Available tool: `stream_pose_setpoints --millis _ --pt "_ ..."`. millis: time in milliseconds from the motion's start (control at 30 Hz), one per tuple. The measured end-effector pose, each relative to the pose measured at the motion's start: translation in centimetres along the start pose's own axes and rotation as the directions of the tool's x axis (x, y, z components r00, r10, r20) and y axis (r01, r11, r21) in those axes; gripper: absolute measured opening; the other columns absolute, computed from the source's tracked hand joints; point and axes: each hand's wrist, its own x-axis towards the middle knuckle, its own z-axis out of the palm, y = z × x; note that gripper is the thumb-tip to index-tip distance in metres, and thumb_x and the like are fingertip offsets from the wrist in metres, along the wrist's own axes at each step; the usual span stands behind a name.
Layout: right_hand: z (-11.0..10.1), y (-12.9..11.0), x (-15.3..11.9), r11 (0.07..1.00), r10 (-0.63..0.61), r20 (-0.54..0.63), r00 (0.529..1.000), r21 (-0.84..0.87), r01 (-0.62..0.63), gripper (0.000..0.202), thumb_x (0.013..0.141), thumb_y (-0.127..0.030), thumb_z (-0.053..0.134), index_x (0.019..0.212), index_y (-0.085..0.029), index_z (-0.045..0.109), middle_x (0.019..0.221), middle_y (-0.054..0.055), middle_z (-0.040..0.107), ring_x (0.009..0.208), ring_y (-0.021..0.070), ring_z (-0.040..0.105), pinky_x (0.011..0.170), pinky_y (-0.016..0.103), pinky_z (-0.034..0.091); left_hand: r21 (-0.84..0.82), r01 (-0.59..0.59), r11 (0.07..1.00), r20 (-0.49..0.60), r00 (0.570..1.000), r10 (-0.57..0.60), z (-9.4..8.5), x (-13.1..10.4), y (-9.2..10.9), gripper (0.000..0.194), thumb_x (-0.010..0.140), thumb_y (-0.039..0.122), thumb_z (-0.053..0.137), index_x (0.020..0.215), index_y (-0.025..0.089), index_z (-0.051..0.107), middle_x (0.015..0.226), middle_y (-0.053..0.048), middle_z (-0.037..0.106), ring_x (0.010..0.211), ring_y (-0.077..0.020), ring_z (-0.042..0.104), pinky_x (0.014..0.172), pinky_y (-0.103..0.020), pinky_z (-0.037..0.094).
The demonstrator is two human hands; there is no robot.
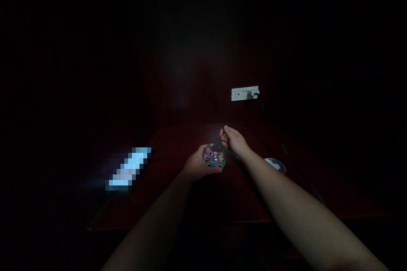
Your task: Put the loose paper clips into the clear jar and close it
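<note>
My left hand (199, 165) is wrapped round a clear round jar (214, 156), its top facing up towards me. Several small coloured pieces in pink, green and blue, perhaps loops or bands, show through its side. Just to the right of the jar and slightly farther away, my right hand (233, 140) is closed, fingers curled in. A tiny yellowish bit shows between those fingers, too small and dim to name. Near my right forearm lies a round, pale disc (275, 165) on the dark red table (178, 144), partly behind the arm.
A glowing screen (129, 169), blurred out, is at the table's left side. On the back wall sits a white socket (244, 93) with a plug (253, 92) in it. A dark cable (282, 146) runs from there down the right side. Most surroundings are black.
</note>
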Motion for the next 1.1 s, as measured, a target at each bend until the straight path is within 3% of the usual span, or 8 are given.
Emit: stream_pose_setpoints --millis 233,500,767,900,1100 --pt "-0.41 -0.57 -0.25 0.980 0.124 0.011 0.992 0.156 -0.124 0.032 0.079 -0.046 0.037 0.061 -0.020 0.036 0.048 -0.006 0.028 0.035 0.0058 0.022 0.034 0.019 0.014 -0.047 -0.001 0.999 0.026 1.000 0.002 -0.30 -0.13 0.15 0.085 0.045 0.038 0.080 0.119 0.023 0.044 0.109 -0.007 0.060 0.097 -0.0239 0.058 0.084 -0.036 0.046" --pt "-0.49 -0.69 -0.34 0.983 0.138 0.081 0.987 0.113 -0.147 0.009 0.063 -0.028 0.037 0.065 -0.021 0.030 0.053 -0.006 0.027 0.039 0.0073 0.023 0.038 0.020 0.018 -0.088 0.005 0.996 0.043 0.999 -0.002 -0.41 -0.02 -0.20 0.084 0.045 0.038 0.080 0.119 0.022 0.044 0.110 -0.008 0.060 0.098 -0.0241 0.058 0.085 -0.037 0.045" --pt "-0.29 -0.18 -0.05 0.991 0.085 -0.029 0.996 0.103 -0.081 0.014 0.063 -0.025 0.043 0.070 -0.022 0.032 0.059 -0.006 0.043 0.037 0.0043 0.027 0.037 0.018 0.017 -0.115 -0.002 0.993 0.047 0.999 0.008 -0.35 0.02 -0.10 0.084 0.045 0.036 0.081 0.119 0.022 0.043 0.111 -0.009 0.060 0.098 -0.0240 0.058 0.086 -0.037 0.045" --pt "-0.05 -0.35 -0.22 0.991 0.070 -0.035 0.997 0.118 -0.066 0.015 0.064 -0.023 0.048 0.073 -0.021 0.036 0.061 -0.006 0.048 0.037 0.0038 0.031 0.036 0.017 0.017 -0.122 0.012 0.992 0.046 0.999 -0.006 -0.48 -0.06 0.20 0.084 0.045 0.034 0.081 0.119 0.021 0.044 0.111 -0.009 0.061 0.098 -0.0241 0.058 0.086 -0.037 0.045" --pt "0.31 -0.33 -0.36 0.999 0.035 -0.019 0.999 0.036 -0.034 0.022 0.069 -0.034 0.057 0.078 -0.020 0.042 0.063 -0.006 0.053 0.034 0.0017 0.027 0.034 0.016 0.017 -0.096 0.013 0.995 0.046 0.999 -0.008 -0.45 0.00 0.13 0.083 0.045 0.037 0.081 0.118 0.022 0.045 0.110 -0.009 0.061 0.098 -0.0242 0.059 0.085 -0.037 0.046"
